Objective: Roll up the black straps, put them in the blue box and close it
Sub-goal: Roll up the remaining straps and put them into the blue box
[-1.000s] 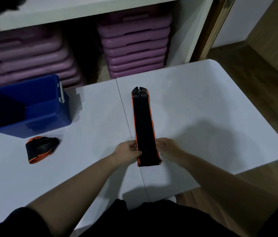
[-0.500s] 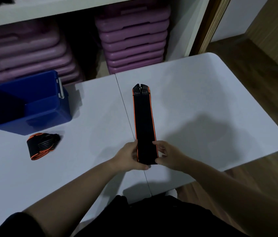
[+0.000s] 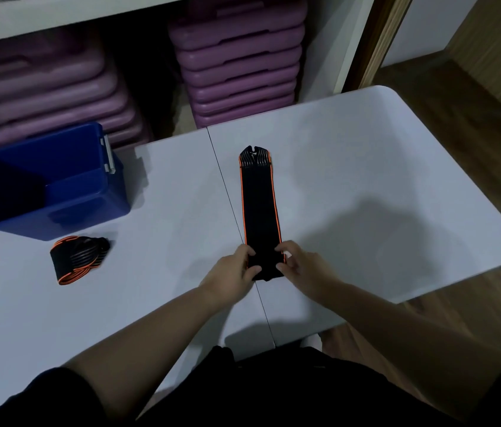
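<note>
A long black strap (image 3: 258, 198) with orange edges lies flat along the middle of the white table (image 3: 366, 180), its ribbed tip pointing away from me. Its near end is curled into a small roll. My left hand (image 3: 233, 272) and my right hand (image 3: 300, 265) pinch that roll from either side. A second black strap (image 3: 78, 258), folded in a loose bundle, lies on the table to the left. Behind it stands the open blue box (image 3: 58, 211), with nothing visible inside. No lid is in view.
Stacks of purple plastic boards (image 3: 240, 60) fill the white shelf unit behind the table. A seam (image 3: 230, 204) runs down the table's middle, just left of the strap. Wooden floor (image 3: 473, 97) lies to the right.
Both hands have rolled the strap's near end away from me, so the flat part is shorter. The view has shifted slightly.
</note>
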